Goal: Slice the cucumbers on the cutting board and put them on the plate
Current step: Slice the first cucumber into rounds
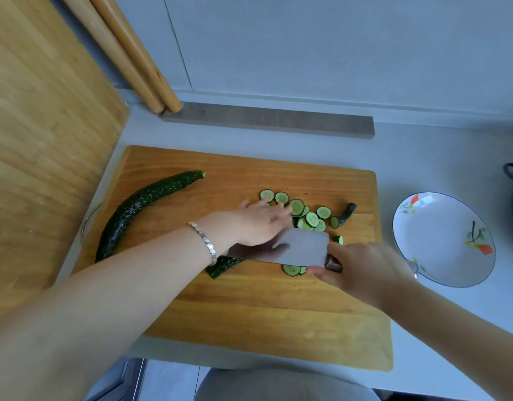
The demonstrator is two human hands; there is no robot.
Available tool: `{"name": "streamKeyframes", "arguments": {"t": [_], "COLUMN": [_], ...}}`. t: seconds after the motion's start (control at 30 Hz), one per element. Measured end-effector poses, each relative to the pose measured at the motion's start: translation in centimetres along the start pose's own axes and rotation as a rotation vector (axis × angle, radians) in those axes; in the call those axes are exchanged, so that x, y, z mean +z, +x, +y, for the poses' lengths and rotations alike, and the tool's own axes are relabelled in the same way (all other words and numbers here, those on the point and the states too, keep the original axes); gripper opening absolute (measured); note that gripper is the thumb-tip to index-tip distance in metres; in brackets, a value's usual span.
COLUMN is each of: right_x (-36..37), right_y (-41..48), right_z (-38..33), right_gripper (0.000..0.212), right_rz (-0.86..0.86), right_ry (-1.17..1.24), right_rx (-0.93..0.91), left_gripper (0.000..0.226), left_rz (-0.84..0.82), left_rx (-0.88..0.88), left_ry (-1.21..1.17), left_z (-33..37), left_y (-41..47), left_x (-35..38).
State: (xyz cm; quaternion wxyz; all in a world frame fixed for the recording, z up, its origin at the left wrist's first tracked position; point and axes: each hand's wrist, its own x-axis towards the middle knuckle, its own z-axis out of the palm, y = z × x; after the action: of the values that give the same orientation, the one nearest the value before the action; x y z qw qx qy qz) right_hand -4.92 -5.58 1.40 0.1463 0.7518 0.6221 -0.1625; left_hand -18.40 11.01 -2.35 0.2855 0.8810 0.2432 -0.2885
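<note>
On the rectangular wooden cutting board [249, 314], the right hand [362, 270] grips a broad steel cleaver [301, 247] over a cut dark-green cucumber piece [223, 264]. Beyond, the left hand [258, 224], fingers straight, touches round cucumber slices [307, 217]. The white flowered plate [443, 215] sits right of the board.

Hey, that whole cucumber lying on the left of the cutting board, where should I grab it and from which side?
Grip the whole cucumber at its thick middle, coming from above with fingers across its width. It lies flat and curved, and both ends taper, so the middle likely gives the steadiest hold. Use the left hand; the right hand grips the knife.
</note>
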Motion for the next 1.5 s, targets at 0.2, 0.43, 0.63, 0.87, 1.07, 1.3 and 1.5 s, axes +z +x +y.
{"name": "streamKeyframes", "arguments": {"t": [0.2, 0.43, 0.63, 0.87, 1.07, 1.3, 1.5], "right_x": [1.5, 1.7, 1.2, 0.8, 0.3, 0.9, 1.3], "right_y": [-0.9, 0.7, 0.8, 1.1, 1.8, 1.8, 1.9], "right_z": [0.6, -1.9, -3.6, -5.5, -6.6, -7.2, -7.3], "right_gripper": [0.052, 0.057, 0.055, 0.055, 0.056, 0.056, 0.056], "right_rz": [0.044, -0.155, -0.223, -0.240, -0.250, -0.263, -0.263], "right_ry": [0.471, 1.272, 1.317, 1.236, 1.228, 1.176, 1.128], "right_rx": [0.253, 0.549, 0.482, 0.416, 0.420, 0.396, 0.386], "left_gripper": [0.039, 0.027, 0.027, 0.020, 0.023, 0.021, 0.020], "left_rz": [0.921, 0.961, 0.854, 1.008, 1.103, 1.105, 1.089], "left_rx": [0.104, -0.060, -0.155, -0.207, -0.185, -0.163, -0.162], "left_ry": [-0.157, -0.087, -0.151, -0.440, -0.529, -0.516, -0.510], "left_z": [0.2, -1.3, -2.1, -2.7, -2.5, -2.6, -2.8], "left_y": [-3.6, -4.0, -3.4, -3.5, -3.2, -3.1, -3.2], "left_x": [-0.6, 6.7, 9.3, 11.3, 12.1, 12.0, 12.0]}}
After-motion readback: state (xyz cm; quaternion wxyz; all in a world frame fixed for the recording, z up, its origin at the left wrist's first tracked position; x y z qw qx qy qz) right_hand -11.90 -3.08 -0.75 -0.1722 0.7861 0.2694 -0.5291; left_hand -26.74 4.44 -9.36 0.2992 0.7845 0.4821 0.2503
